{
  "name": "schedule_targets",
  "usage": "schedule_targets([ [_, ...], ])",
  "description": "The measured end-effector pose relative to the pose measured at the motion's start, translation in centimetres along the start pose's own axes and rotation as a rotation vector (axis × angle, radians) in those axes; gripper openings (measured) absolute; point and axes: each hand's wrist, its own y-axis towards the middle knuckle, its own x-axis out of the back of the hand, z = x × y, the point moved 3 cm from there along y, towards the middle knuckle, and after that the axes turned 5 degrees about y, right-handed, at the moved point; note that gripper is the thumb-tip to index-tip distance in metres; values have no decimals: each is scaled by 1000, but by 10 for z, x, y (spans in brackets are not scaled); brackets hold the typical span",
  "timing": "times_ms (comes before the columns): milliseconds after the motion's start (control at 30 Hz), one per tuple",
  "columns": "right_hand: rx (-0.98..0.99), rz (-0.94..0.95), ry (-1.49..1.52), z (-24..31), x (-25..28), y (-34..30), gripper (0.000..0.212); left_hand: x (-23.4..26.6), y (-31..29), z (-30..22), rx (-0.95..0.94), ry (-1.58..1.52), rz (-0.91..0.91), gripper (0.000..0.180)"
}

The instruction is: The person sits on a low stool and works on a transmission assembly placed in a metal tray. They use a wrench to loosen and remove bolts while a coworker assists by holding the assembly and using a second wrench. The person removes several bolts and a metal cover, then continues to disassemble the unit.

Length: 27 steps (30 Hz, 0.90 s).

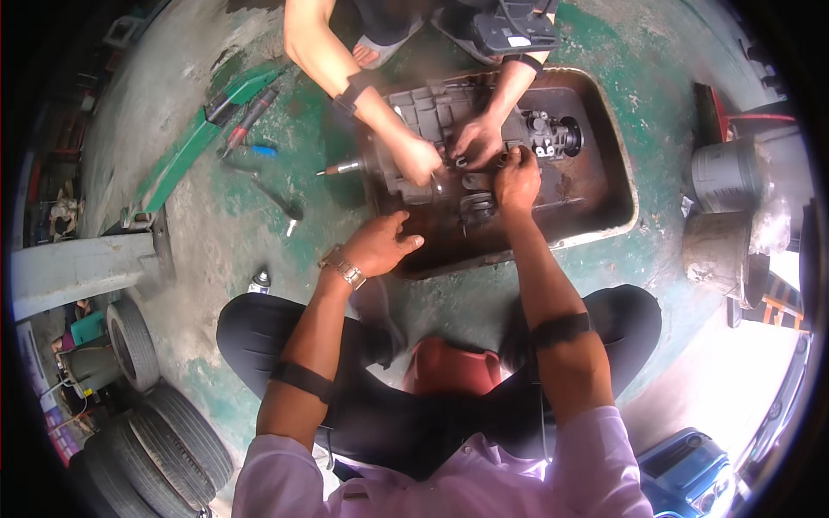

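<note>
A metal gearbox (423, 108) lies in a shallow rusty tray (596, 155) on the floor in front of me. My left hand (380, 246) hovers over the tray's near left edge, fingers apart and holding nothing. Bent fingers of my right hand (519, 181) press down at the gearbox's middle right; whatever they grip is hidden. Beside them sits a dark ribbed part (477, 207). Across the tray, a co-worker's one hand (418, 161) is closed round a small metal tool (438, 183), while their other hand (477, 141) is at the housing next to mine.
On the floor to the left lie a long-handled tool (272, 192) and a blue-handled one (262, 150), near a green metal arm (186, 160). A spray can (260, 281) stands by my left knee. Tyres (177, 440) are stacked lower left; buckets (721, 250) stand right. A red stool (453, 367) is beneath me.
</note>
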Motion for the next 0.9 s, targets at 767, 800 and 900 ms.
schedule_targets([
  [767,57,-24,101,0,3,-5,41,-40,33,-13,-134,53,-17,60],
  [800,73,-60,109,3,2,-5,40,-39,34,-13,-136,103,0,60],
  [900,9,-15,95,2,2,-8,39,-42,39,-13,-90,74,67,59],
])
